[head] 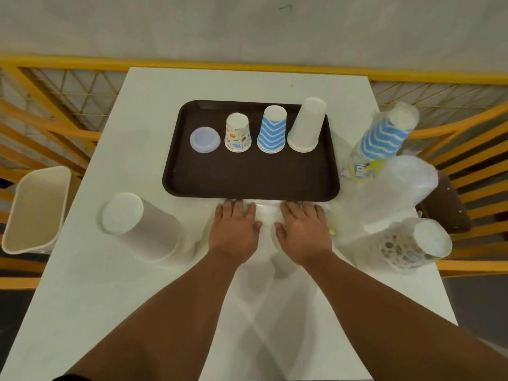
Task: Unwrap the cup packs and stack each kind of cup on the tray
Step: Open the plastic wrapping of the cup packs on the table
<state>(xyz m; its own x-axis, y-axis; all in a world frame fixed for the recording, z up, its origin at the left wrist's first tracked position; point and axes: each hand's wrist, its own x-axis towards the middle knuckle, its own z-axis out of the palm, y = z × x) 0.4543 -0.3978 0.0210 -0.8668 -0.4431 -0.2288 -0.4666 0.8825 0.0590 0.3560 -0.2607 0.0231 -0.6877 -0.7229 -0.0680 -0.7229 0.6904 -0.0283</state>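
A dark brown tray (pixel 247 180) lies in the middle of the white table. On it stand, upside down, a small clear cup stack (pixel 204 139), a patterned cup stack (pixel 237 133), a blue zigzag cup stack (pixel 272 130) and a tall white cup stack (pixel 306 126). A wrapped white cup pack (pixel 137 229) stands at the left. A wrapped blue zigzag pack (pixel 384 138) and a wrapped patterned pack (pixel 412 247) stand at the right. My left hand (pixel 235 229) and my right hand (pixel 302 229) rest flat, fingers spread, on a clear plastic-wrapped pack (pixel 268 218) just in front of the tray.
A cream bin (pixel 33 210) stands off the table's left edge. Loose clear plastic wrap (pixel 398 185) lies crumpled at the right. A brown stool (pixel 450 210) sits beyond the right edge. A yellow railing (pixel 68 105) runs behind and beside the table.
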